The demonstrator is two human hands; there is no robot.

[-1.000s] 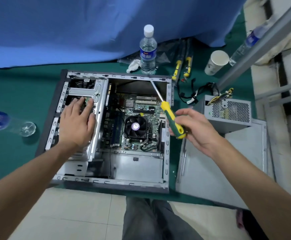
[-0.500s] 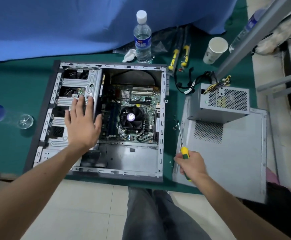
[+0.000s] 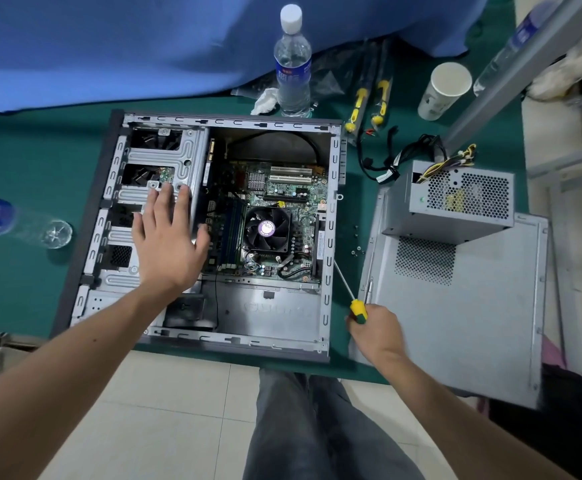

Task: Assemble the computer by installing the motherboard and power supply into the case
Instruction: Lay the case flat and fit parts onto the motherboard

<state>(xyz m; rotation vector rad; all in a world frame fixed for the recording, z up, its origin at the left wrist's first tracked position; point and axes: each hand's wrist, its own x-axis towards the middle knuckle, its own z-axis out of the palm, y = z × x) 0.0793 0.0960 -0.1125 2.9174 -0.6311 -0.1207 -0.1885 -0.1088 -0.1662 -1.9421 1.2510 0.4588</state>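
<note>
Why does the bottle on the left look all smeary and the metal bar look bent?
Head view: the wide lens stretches things at the edges, so the lying bottle smears and the metal bar slants; the motherboard in the middle stays sharp under soft, even light.

A green mat point(image 3: 33, 150) covers the floor, pale tiles point(image 3: 165, 410) showing at its near edge. Blue cloth point(image 3: 109, 46) hangs behind, and a grey metal frame point(image 3: 511, 77) slants at right.
</note>
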